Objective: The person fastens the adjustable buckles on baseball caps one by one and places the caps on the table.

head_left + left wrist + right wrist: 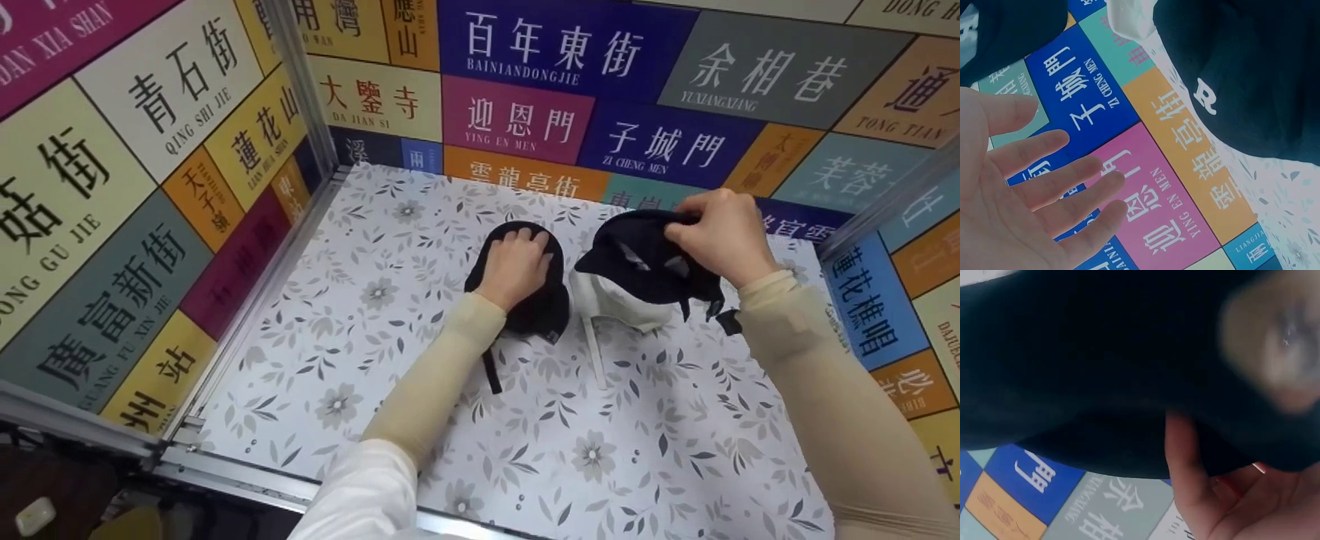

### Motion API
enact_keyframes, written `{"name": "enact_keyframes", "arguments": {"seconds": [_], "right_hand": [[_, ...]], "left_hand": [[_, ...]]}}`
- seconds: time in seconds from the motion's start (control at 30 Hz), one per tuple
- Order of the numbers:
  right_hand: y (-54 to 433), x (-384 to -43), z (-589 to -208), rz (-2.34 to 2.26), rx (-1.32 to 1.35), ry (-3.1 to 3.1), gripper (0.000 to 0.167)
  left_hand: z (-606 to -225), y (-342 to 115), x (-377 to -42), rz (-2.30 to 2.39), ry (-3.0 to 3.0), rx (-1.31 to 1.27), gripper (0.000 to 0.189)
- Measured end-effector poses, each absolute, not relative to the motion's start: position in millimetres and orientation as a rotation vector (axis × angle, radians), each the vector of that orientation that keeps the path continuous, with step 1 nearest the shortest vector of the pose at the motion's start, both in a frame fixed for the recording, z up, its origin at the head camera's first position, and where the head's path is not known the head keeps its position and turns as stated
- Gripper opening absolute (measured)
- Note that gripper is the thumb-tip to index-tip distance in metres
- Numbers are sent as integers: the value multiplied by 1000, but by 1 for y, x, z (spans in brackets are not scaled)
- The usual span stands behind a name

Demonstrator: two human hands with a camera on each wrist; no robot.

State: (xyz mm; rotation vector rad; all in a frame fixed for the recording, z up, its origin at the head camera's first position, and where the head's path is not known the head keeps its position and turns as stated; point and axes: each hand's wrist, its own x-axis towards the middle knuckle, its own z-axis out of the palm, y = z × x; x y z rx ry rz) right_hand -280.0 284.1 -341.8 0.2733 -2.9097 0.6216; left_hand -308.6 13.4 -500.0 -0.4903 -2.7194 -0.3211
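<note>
My left hand (516, 264) is over a black cap (544, 307) lying on the patterned sheet, with one dark strap sticking out toward me. In the left wrist view its fingers are spread and loosely straight, gripping nothing. That cap (1241, 73) bears a small white letter-like mark. My right hand (726, 234) pinches the edge of a second black cap (626, 244), tilted and lifted, between thumb and fingers. Dark straps hang from its right side. Beneath and partly behind it lies a white cap (619, 306) with a pale strap.
The sheet (375, 382) has a grey leaf and flower print. Panels with coloured street-name blocks (517, 120) stand at the back, left and right. A metal rail (240, 474) runs along the front edge.
</note>
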Motion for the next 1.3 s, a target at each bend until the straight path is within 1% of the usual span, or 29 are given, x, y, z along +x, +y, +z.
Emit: {"name": "enact_keyframes", "arguments": {"seconds": [0.3, 0.5, 0.7, 1.07, 1.2, 1.3], "right_hand": [[264, -289, -363, 633, 367, -3043, 27], [257, -302, -386, 639, 417, -3096, 21], [253, -309, -399, 621, 417, -3121, 20], [245, -310, -407, 588, 442, -3083, 22], [245, -309, -407, 581, 454, -3068, 22], [243, -308, -406, 596, 435, -3082, 21]], "left_hand": [[-495, 2, -307, -324, -2689, -468, 27], [-490, 2, -308, -302, -2676, -478, 29], [-480, 6, -302, -343, -2692, -509, 33], [-449, 22, -280, -440, -2663, -701, 43], [-452, 32, -275, -383, -2646, -789, 46], [-460, 38, -274, -326, -2652, -819, 51]]}}
